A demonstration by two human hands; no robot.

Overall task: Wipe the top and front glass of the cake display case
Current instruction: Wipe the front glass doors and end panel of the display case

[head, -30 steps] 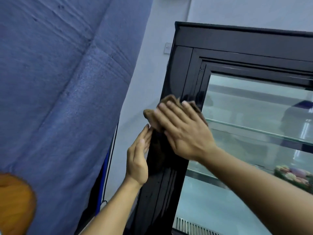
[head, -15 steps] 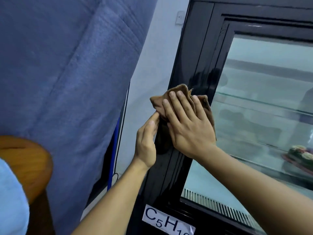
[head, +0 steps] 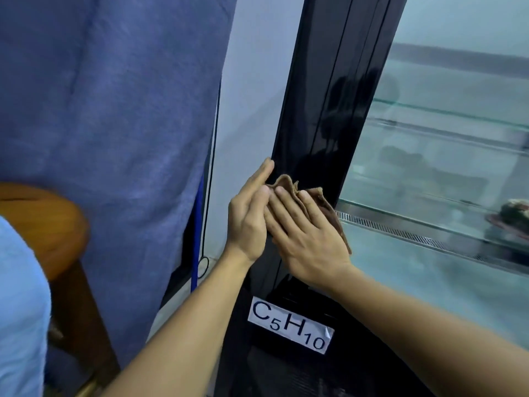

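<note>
The cake display case has a glossy black frame and a large front glass to its right. My right hand lies flat on a brown cloth, pressing it against the lower part of the black left post, next to the glass edge. My left hand rests flat on the post's outer left side, fingers straight, holding nothing and touching the right hand's fingers. Most of the cloth is hidden under my right hand.
A white label reading C5H10 is stuck on the case base. A blue curtain hangs at the left, with a round wooden stool in front. A black cable runs down the wall. A cake sits inside the case.
Both hands slid down the black post with the cloth, from near the top corner to just above the base. The view dropped with them, bringing the label into sight.
</note>
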